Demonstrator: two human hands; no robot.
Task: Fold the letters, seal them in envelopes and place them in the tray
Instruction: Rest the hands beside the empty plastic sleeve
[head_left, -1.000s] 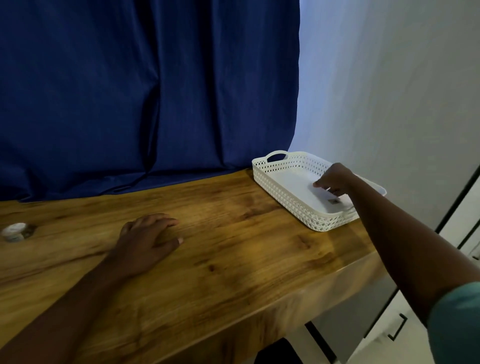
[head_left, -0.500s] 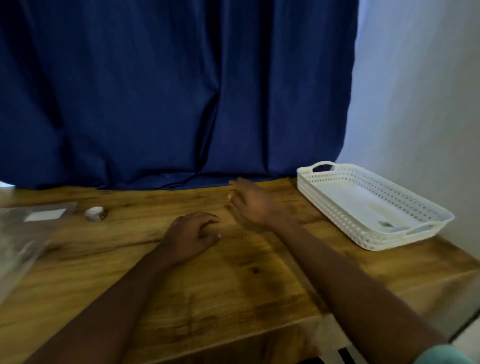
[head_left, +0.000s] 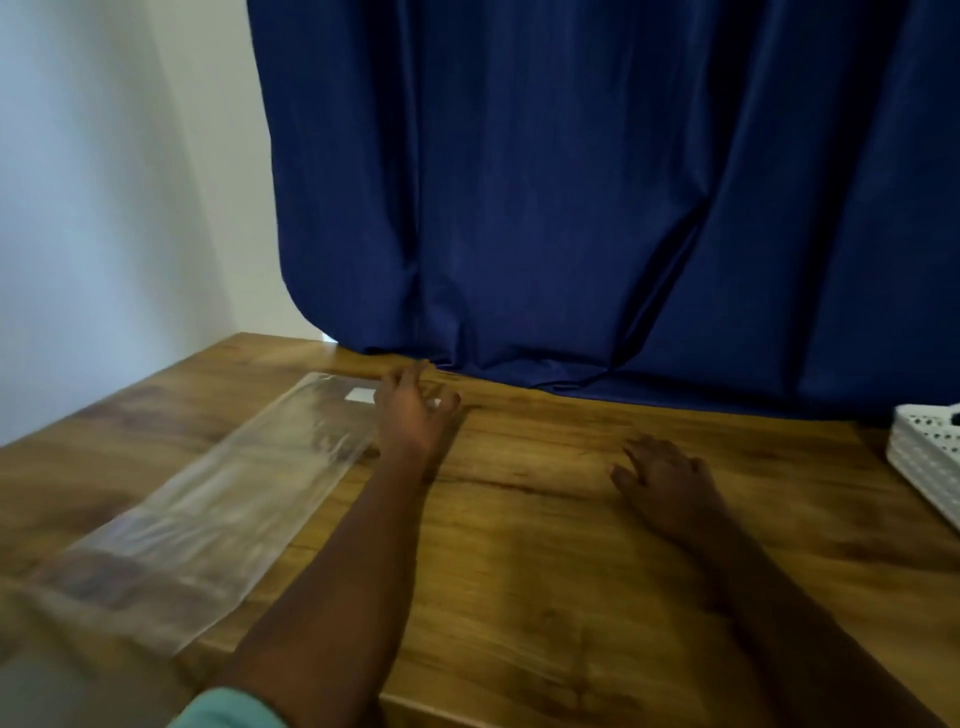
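Below, I see both hands out on the wooden table (head_left: 519, 571), a clear plastic sleeve (head_left: 208, 499) at left.

My left hand (head_left: 413, 413) reaches to the sleeve's far end beside a small white label (head_left: 359, 395), fingers loosely spread; whether they pinch anything I cannot tell. My right hand (head_left: 667, 480) rests flat on the wood, fingers slightly spread. I read the sleeve's long axis as running from near left to far centre. A white perforated tray (head_left: 922, 460) sits at the right edge, before a blue curtain (head_left: 597, 208).
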